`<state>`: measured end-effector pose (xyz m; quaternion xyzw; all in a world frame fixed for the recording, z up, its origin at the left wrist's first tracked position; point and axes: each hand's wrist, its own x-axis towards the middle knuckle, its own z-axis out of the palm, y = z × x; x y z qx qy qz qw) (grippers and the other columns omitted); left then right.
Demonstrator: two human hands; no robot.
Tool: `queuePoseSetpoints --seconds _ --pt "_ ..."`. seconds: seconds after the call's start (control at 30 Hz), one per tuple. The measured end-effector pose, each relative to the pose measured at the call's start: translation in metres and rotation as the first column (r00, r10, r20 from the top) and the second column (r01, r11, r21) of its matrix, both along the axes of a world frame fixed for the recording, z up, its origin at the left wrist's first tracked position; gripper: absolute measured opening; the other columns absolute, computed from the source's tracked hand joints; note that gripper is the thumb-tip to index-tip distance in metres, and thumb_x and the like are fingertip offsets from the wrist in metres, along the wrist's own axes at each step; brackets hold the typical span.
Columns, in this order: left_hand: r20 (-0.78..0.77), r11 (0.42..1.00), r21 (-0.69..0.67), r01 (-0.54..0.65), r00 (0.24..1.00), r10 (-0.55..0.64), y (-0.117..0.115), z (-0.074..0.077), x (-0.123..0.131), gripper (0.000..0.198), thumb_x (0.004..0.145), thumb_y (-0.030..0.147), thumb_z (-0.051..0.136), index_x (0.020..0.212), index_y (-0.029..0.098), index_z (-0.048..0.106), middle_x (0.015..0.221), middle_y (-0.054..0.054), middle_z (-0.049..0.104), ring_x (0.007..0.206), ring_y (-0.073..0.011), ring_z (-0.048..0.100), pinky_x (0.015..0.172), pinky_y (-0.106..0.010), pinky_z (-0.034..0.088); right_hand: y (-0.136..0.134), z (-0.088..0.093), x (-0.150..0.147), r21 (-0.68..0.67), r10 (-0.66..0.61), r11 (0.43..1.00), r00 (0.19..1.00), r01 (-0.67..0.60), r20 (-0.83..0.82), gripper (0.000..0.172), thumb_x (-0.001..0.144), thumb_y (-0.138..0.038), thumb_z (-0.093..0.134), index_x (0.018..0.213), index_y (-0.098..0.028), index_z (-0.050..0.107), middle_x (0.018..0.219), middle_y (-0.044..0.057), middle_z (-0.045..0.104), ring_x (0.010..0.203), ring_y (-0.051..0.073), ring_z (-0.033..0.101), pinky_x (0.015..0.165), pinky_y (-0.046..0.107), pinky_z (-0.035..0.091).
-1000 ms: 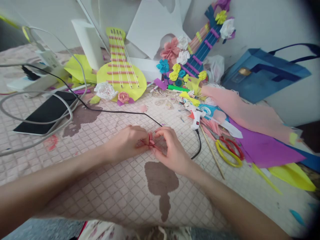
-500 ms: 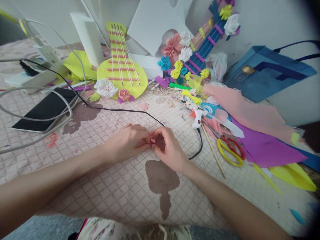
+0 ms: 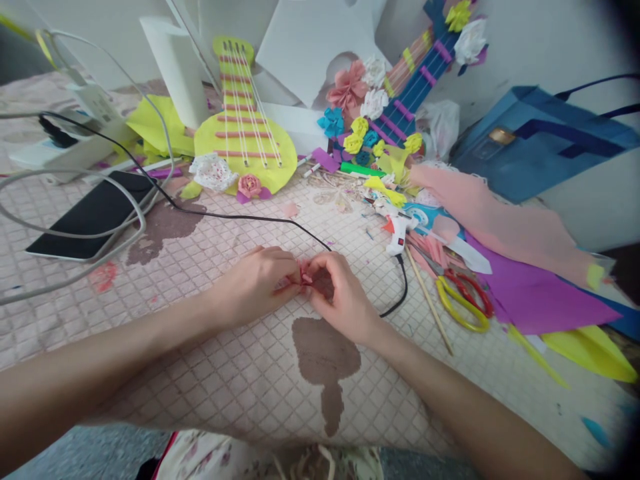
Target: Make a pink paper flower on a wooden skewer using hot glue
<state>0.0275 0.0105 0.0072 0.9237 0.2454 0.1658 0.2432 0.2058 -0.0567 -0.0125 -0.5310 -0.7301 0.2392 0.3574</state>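
Note:
Between my fingertips is a small piece of pink crepe paper (image 3: 305,272), mostly hidden by the fingers. My left hand (image 3: 260,283) is closed with the thumb and forefinger pinching its left side. From the right, my right hand (image 3: 340,293) pinches the same piece with thumb and forefinger. Both hands are just above the quilted tablecloth (image 3: 225,373). Behind them stands a yellow paper guitar (image 3: 245,137) with white strings, a pink paper rose (image 3: 249,186) and a white paper flower (image 3: 214,172) at its base. A blue paper guitar (image 3: 407,110) with several paper flowers leans farther right.
A white glue gun (image 3: 399,233) with a black cord lies right of my hands. Near it are a wooden stick (image 3: 429,300), scissors (image 3: 463,303) and purple paper (image 3: 540,293). At left are a black phone-like slab (image 3: 95,217), a power strip (image 3: 65,157) and loose cables. A blue bag (image 3: 540,143) stands back right.
The view has shifted very slightly. Both hands keep their pinch on the pink paper, with only a tiny movement of the fingers.

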Motion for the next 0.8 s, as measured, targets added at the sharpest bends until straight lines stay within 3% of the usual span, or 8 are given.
queuePoseSetpoints --seconds 0.23,0.57,0.8 --pt "0.091 0.997 -0.07 -0.018 0.996 0.024 0.001 -0.002 0.0 0.014 0.085 0.02 0.054 0.074 0.015 0.062 0.079 -0.002 0.066 0.075 -0.013 0.059 0.07 -0.026 0.044 -0.004 0.002 0.004 0.09 -0.043 0.995 0.999 0.045 -0.028 0.019 0.078 -0.009 0.052 0.09 -0.024 0.047 0.104 0.006 0.049 0.106 0.02 0.05 0.085 0.038 0.047" --pt "0.133 0.995 -0.07 -0.076 0.987 0.085 0.003 -0.005 -0.003 0.013 0.084 0.022 0.056 0.076 0.015 0.063 0.077 -0.002 0.065 0.074 -0.0132 0.059 0.069 -0.026 0.045 -0.014 0.001 0.001 0.278 -0.13 0.958 0.969 0.068 0.209 0.011 0.076 -0.019 0.061 0.084 -0.023 0.055 0.125 0.01 0.042 0.118 0.029 0.042 0.091 0.05 0.044" --pt "0.154 0.995 -0.063 -0.075 0.984 0.084 0.003 -0.005 -0.003 0.007 0.082 0.016 0.057 0.078 0.016 0.063 0.081 -0.002 0.067 0.076 -0.013 0.06 0.071 -0.027 0.046 -0.013 0.001 -0.002 0.306 -0.112 0.952 0.949 0.017 0.294 0.012 0.077 -0.01 0.055 0.08 -0.021 0.055 0.132 0.01 0.04 0.125 0.029 0.036 0.102 0.053 0.037"
